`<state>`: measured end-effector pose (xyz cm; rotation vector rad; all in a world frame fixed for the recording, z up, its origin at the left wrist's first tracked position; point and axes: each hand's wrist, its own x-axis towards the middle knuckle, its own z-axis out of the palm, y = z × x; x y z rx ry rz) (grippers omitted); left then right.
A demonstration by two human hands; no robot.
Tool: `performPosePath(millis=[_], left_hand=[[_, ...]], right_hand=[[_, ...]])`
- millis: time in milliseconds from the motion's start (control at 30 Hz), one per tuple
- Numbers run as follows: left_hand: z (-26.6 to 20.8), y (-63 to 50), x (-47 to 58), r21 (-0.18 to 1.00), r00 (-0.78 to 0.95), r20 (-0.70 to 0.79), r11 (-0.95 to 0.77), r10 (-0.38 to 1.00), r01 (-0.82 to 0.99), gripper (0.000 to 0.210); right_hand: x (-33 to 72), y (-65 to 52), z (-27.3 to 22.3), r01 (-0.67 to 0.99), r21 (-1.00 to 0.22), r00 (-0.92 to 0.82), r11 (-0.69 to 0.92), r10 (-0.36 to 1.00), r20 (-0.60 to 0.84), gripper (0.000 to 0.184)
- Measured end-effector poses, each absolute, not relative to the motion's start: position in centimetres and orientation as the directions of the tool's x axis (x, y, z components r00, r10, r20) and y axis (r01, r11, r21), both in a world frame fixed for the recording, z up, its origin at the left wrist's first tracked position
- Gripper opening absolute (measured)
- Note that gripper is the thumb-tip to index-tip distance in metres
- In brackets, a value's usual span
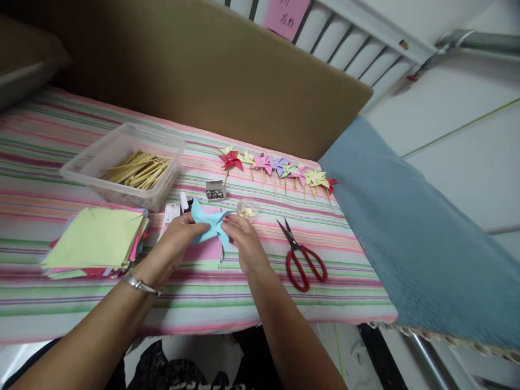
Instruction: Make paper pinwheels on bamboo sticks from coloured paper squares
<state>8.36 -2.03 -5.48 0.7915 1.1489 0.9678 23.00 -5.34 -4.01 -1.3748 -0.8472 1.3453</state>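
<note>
- Two bare hands share one piece of light-blue, pinwheel-shaped folded paper (212, 232), held above a flat pink paper sheet (205, 251) on the striped tablecloth (239, 295).
- Left hand (179, 235): thumb on top, pinching the paper's left side; right hand (247, 244): thumb and fingers closed on its right side.
- Handling it well likely means light, even pressure, with the curved blades bent rather than creased and the folded tips lined up at the middle.
- Thin paper probably tears if the hands pull apart, so steadying one side while adjusting the other seems safest.
- Fingers under the paper are hidden, and whether its tips overlap at the centre is hard to tell.
- Behind the left hand, a small white printed box (171, 212) is partly covered; its lettering is unreadable.
</note>
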Motion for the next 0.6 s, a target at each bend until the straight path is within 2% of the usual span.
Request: performPosePath(millis=[100, 200, 467, 600], left_hand=[[-5.3, -2.4, 8.9, 0.906, 0.120, -0.350, 0.368, 0.929, -0.209, 0.009], [-5.4, -2.8, 9.3, 0.913, 0.125, -0.324, 0.344, 0.938, -0.219, 0.010], [-5.1, -3.5, 9.9, 0.904, 0.182, -0.325, 0.362, 0.928, -0.228, 0.013], [-5.0, -3.2, 9.4, 0.904, 0.188, -0.320, 0.359, 0.928, -0.233, 0.013]], right_hand=[[22.9, -5.4, -4.2, -0.157, -0.945, 0.013, -0.287, 0.956, -0.293, 0.021], [22.9, -5.4, -4.5, -0.125, -0.957, 0.014, -0.261, 0.964, -0.265, 0.012], [23.5, -5.2, -4.7, 0.049, -0.972, 0.039, -0.230, 0.973, -0.228, 0.010], [23.6, -5.3, -4.7, 0.049, -0.983, 0.013, -0.180, 0.984, -0.179, 0.012]])
